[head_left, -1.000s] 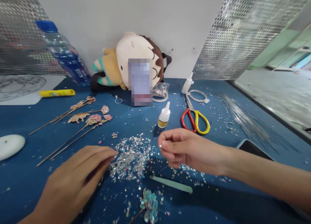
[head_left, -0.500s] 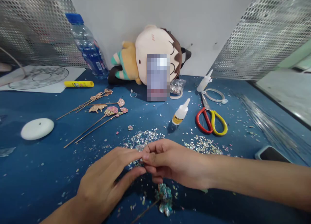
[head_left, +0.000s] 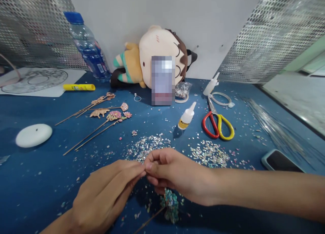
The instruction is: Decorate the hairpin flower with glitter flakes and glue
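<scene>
My left hand (head_left: 104, 196) and my right hand (head_left: 175, 174) meet fingertip to fingertip low in the middle, above a heap of shiny flakes (head_left: 147, 146). Both pinch something tiny that I cannot make out. Just below my right hand lies a teal, flake-covered ornament on a thin stick (head_left: 169, 204). A second patch of flakes (head_left: 209, 153) lies to the right.
A small glue bottle (head_left: 186, 117), red and yellow scissors (head_left: 217, 122), several flower-topped metal sticks (head_left: 101, 116), a white pad (head_left: 33, 135), a yellow tube (head_left: 78, 87), a water bottle (head_left: 87, 48), a plush toy (head_left: 154, 54), a phone (head_left: 279, 160) and thin wires (head_left: 274, 125) lie on the blue table (head_left: 38, 180).
My left hand came in from the left and my right hand came down; their fingertips now touch in a shared pinch. The view shifted so the table's things sit further right.
</scene>
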The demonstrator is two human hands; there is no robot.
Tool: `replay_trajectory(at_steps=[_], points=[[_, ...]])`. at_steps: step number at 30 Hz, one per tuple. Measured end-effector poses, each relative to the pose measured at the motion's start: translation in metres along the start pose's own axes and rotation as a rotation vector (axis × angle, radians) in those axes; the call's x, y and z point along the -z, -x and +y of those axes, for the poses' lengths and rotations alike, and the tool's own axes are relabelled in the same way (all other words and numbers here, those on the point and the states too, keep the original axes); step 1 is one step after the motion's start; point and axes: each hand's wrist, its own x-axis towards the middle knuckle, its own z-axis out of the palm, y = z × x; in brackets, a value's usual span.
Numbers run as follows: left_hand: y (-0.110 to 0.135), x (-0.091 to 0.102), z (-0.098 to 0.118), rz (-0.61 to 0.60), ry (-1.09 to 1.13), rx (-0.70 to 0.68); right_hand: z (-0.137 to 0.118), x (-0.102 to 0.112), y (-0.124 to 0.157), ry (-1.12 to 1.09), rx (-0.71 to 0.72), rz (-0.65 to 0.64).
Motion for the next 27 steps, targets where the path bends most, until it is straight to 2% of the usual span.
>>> replay_trajectory(at_steps=[4, 7, 9, 14, 19, 23, 27], points=[[0.002, 0.001, -0.002, 0.013, -0.032, -0.096, 0.008, 0.005, 0.000, 0.263, 0.124, 0.025], [0.015, -0.002, -0.011, -0.059, -0.064, -0.151, 0.011, 0.009, 0.002, 0.439, 0.186, 0.039], [0.025, -0.005, -0.016, -0.122, -0.080, -0.136, 0.013, 0.010, 0.005, 0.503, 0.198, 0.057], [0.028, -0.010, -0.015, -0.223, 0.030, -0.084, 0.016, 0.005, 0.011, 0.566, 0.241, 0.125], [0.010, -0.009, -0.003, -0.236, 0.156, 0.100, 0.017, -0.002, 0.012, 0.561, 0.254, 0.177], [-0.001, -0.007, 0.003, -0.216, 0.281, 0.163, 0.015, -0.010, 0.012, 0.675, 0.297, 0.284], [-0.002, -0.004, 0.006, -0.199, 0.322, 0.237, 0.015, -0.015, 0.013, 0.813, 0.368, 0.318]])
